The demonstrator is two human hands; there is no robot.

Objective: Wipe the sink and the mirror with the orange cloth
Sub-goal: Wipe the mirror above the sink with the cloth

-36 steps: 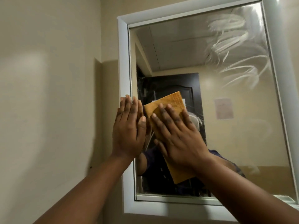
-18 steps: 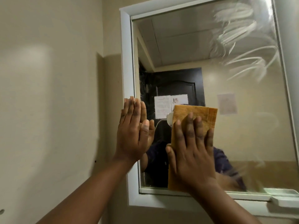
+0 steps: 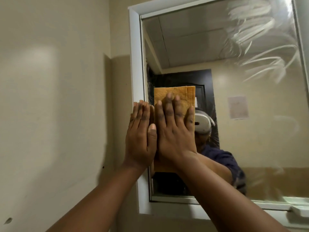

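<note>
- Head view: the right hand (image 3: 175, 131) lies flat with the fingers spread, palm pressing the orange cloth (image 3: 175, 96) against the mirror (image 3: 234, 114); nothing is gripped, the cloth is only pinned under the open palm.
- The cloth is folded into a tall rectangle and sits on the lower left part of the glass, just beside the left side of the white frame (image 3: 134, 64). Its top edge shows above the fingertips, and a strip of its lower end shows below the wrist.
- The left hand (image 3: 142, 136) is also flat and open, fingers together and pointing up. It rests on the left side of the frame at the edge of the glass, touching the thumb side of the right hand, and holds nothing.
- Pale curved smears (image 3: 260, 39) cover the upper right of the glass, well away from the cloth.
- The glass reflects a ceiling, a dark door, and a sheet of paper (image 3: 238, 107) on a beige wall.
- The real beige wall (image 3: 58, 97) fills the left side of the view.
- A small white ledge (image 3: 299, 210) sticks out at the lower right corner of the frame.
- The sink is out of view.
</note>
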